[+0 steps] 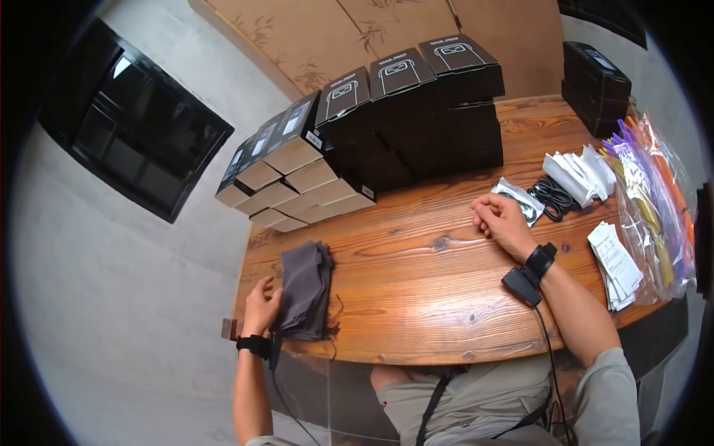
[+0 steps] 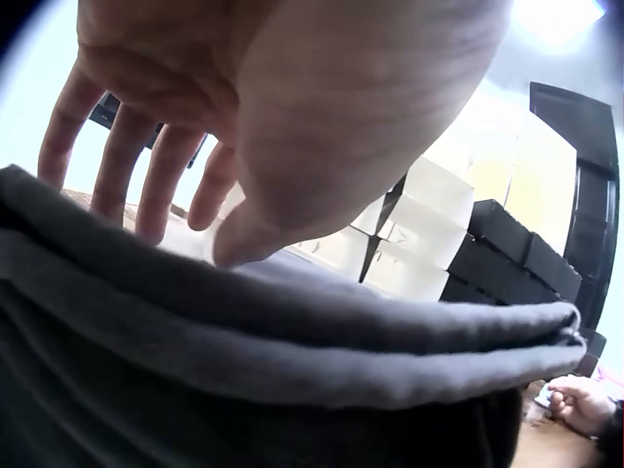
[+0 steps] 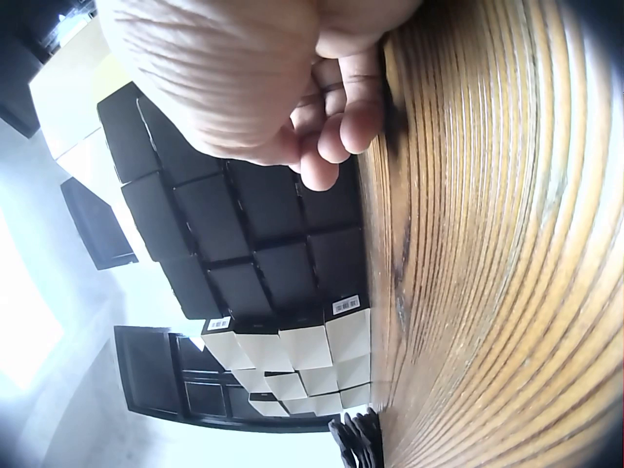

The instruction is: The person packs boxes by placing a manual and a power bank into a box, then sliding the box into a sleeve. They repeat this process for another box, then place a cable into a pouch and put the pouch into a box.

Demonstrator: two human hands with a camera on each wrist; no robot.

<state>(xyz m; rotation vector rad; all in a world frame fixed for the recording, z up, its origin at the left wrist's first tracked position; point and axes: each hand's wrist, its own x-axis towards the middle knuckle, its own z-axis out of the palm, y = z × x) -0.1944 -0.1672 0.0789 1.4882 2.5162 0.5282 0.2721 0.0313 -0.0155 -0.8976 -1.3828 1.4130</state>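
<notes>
A pile of dark grey cloth pouches (image 1: 303, 286) with drawstrings lies at the table's left front edge. My left hand (image 1: 262, 303) is right beside its left side, fingers loosely spread; in the left wrist view the thumb of that hand (image 2: 244, 127) overlaps the upper edge of the grey cloth (image 2: 322, 336). Over the wood on the right, my right hand (image 1: 504, 223) has its fingers loosely bent, with nothing visible in them. Just beyond its knuckles lies a clear packet (image 1: 520, 197) with a cable inside. The right wrist view shows the right hand's fingers (image 3: 336, 136) curling close over the tabletop.
Stacked black boxes (image 1: 416, 126) and pale-sided boxes (image 1: 297, 189) line the back. At right are coiled black cables (image 1: 552, 198), white packets (image 1: 580, 175), paper slips (image 1: 616, 264) and a plastic bag of coloured strips (image 1: 654, 201). Two more boxes (image 1: 595, 88) stand at the far right corner.
</notes>
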